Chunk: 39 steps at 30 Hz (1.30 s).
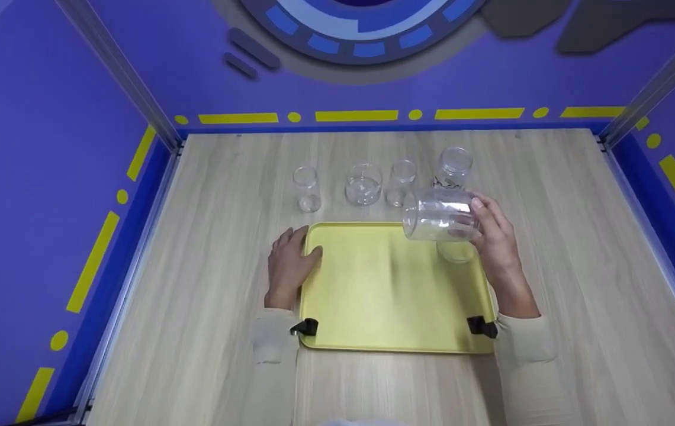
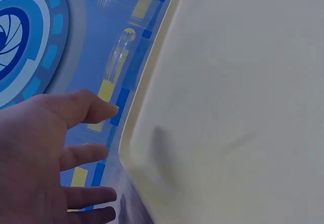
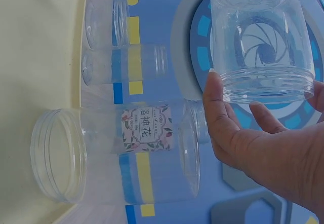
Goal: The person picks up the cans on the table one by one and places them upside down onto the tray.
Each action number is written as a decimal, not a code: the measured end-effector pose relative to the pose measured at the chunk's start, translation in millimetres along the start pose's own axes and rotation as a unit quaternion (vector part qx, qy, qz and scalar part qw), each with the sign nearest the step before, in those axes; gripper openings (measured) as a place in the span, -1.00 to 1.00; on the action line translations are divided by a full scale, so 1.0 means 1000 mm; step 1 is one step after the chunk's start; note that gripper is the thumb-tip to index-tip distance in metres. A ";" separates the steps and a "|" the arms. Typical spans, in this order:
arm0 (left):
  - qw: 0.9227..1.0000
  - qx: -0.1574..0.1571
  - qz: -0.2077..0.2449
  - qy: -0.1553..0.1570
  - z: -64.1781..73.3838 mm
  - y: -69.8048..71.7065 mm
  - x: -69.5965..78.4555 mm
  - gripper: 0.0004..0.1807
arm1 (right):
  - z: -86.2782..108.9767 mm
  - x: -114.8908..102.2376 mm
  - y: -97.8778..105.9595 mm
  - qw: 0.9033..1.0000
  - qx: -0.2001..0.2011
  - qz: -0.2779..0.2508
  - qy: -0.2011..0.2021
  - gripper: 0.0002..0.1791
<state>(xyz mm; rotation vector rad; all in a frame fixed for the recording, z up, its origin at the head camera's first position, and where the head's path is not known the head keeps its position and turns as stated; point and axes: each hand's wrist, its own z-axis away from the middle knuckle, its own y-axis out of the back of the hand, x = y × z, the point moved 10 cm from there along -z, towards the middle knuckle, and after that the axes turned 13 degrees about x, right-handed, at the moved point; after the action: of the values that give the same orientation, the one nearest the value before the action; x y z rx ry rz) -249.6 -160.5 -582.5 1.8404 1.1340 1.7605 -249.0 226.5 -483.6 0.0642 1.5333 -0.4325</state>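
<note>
While the left hand [image 1: 292, 263], fingers spread, flanks the left edge of the tray [image 1: 355, 296], the right hand [image 1: 497, 239] grips a transparent jar [image 1: 437, 216] sideways above the far right corner. Probably mid-transfer, it next needs uprighting beside the standing jar [image 3: 114, 176].

Floral label [image 3: 147, 128] on clear standing jar [image 1: 455, 163] | reads "洛神花" | smaller print: unreadable

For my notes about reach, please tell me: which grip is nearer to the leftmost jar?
Left. The left grip is beside the left edge of the tray, just in front of the leftmost jar; the right grip is farther off to the right, holding another jar.
</note>
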 end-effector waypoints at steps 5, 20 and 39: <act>0.999 0.019 0.035 -0.001 0.000 0.003 0.007 -0.33 | 0.001 0.001 -0.001 1.000 0.001 -0.006 -0.006 -0.59; 0.981 0.019 0.192 0.008 0.002 0.013 0.051 -0.38 | 0.002 0.003 -0.002 1.000 0.000 -0.008 -0.005 -0.60; 0.920 -0.090 0.380 0.032 0.020 0.009 0.108 -0.26 | 0.003 0.004 -0.004 1.000 -0.003 0.005 0.001 -0.53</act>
<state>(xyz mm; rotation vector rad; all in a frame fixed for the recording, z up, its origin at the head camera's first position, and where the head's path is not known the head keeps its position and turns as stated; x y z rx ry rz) -237.6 -80.8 -506.7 2.2866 0.2268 2.2270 -247.3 221.1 -486.6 0.0670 1.5355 -0.4195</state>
